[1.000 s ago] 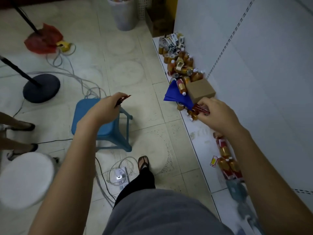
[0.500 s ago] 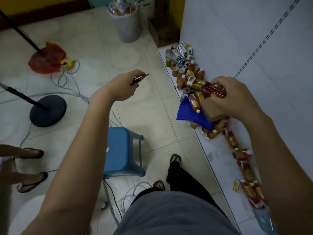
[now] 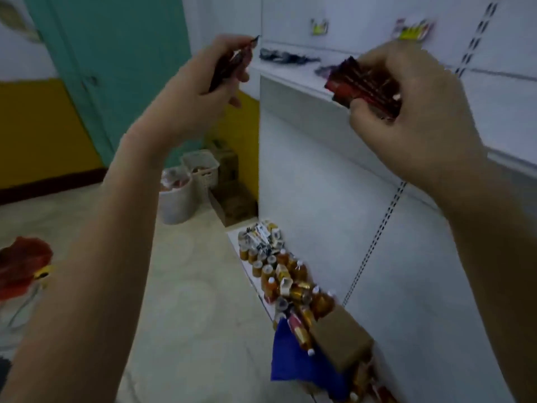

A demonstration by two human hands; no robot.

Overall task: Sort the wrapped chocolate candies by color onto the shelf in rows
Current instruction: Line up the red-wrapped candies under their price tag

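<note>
Small bottles [image 3: 279, 276], cardboard box [image 3: 341, 340], blue cloth [image 3: 292, 366], white bin [image 3: 174, 200]

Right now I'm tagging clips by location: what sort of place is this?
Likely a small shop or stockroom: a white shelf on a slotted back panel, small bottles crowded along the bottom, and labels stuck above.

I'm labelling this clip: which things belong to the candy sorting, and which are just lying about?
Job: left hand holding a dark candy; right hand holding red candies; upper shelf; dark candies on it.
Lying about: bottles, cardboard box, blue cloth, white bins, red bag.
</note>
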